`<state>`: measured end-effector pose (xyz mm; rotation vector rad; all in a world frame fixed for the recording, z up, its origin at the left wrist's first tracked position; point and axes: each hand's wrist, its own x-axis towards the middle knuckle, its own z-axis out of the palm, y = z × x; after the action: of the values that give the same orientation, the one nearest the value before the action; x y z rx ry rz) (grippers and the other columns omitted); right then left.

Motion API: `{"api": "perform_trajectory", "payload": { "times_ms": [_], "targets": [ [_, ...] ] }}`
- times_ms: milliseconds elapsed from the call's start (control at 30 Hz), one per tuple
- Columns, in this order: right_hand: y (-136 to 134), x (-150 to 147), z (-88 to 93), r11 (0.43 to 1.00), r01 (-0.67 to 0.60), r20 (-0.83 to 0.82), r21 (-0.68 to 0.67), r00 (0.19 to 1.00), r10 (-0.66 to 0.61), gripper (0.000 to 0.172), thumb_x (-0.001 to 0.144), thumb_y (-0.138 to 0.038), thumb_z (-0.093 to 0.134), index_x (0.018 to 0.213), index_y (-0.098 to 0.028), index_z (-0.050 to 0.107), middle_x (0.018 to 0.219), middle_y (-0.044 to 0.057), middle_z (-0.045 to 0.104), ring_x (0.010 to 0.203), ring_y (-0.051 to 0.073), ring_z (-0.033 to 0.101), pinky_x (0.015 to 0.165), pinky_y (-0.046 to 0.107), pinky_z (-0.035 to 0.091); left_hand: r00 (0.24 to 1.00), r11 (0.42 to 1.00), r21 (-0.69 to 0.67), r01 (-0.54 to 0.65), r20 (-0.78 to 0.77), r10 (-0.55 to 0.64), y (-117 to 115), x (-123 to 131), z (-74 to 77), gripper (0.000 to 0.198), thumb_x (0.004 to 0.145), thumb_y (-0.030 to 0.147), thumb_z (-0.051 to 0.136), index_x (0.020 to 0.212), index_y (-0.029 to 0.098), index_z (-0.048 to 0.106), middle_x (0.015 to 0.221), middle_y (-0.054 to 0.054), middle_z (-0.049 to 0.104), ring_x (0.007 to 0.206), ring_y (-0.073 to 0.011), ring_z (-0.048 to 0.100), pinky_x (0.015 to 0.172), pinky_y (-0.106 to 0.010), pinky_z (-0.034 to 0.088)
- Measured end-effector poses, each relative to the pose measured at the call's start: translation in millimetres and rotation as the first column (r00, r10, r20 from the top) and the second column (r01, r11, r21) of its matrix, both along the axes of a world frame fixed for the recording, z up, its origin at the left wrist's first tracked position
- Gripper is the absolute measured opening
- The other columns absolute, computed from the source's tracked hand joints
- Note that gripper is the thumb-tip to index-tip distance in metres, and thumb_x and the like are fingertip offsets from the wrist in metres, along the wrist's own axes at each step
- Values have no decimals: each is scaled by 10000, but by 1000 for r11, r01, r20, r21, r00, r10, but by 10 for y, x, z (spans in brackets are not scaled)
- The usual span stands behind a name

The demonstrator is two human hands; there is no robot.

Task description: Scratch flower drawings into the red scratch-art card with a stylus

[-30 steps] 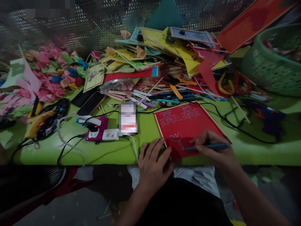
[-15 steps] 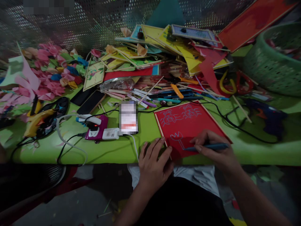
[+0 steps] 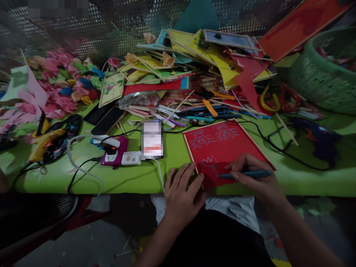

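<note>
A red card (image 3: 230, 152) edged with thin wooden strips lies at the table's front edge. Light-blue line drawings mark it: two animal-like faces near the top and a tulip shape with a stem lower down. My right hand (image 3: 250, 176) pinches a blue pen (image 3: 254, 173), its tip on the red surface beside the foot of the stem. With fingers spread, my left hand (image 3: 183, 191) rests at the card's lower left edge, fingertips at the wooden strip.
A phone (image 3: 152, 139) and a purple power strip (image 3: 115, 150) with cables sit to the left. Glue guns (image 3: 317, 137) (image 3: 47, 142) lie at either side. Behind are pens, sticks, framed cards (image 3: 191, 44) and pink paper petals (image 3: 55, 89). A green basket (image 3: 314, 70) stands at right.
Almost nothing differs. The view has shifted very slightly, and both hands and the pen stay in nearly the same place on the card.
</note>
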<state>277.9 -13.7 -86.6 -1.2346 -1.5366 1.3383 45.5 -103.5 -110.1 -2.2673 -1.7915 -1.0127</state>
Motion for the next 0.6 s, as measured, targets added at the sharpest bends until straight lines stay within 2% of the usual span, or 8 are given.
{"api": "perform_trajectory", "payload": {
  "times_ms": [300, 600],
  "targets": [
    [1, -32, 2, 999, 4, 35, 46, 999, -6, 260, 851, -427, 805, 752, -250, 641, 742, 22, 670, 784, 232, 692, 673, 314, 520, 1000, 1000, 3, 5, -3, -5, -2, -5, -10, 324, 925, 343, 680, 1240, 270, 702, 1448, -60, 666, 1351, -232, 601, 1216, -453, 339],
    [-10, -8, -43, 998, -38, 102, 51, 994, 32, 239, 866, -429, 802, 796, -251, 659, 764, 23, 688, 672, 191, 609, 582, 305, 455, 1000, 1000, -11, -1, 1, 1, -9, 3, -19, 319, 919, 356, 694, 1227, 271, 702, 1462, -58, 657, 1350, -229, 606, 1228, -451, 332]
  ]
}}
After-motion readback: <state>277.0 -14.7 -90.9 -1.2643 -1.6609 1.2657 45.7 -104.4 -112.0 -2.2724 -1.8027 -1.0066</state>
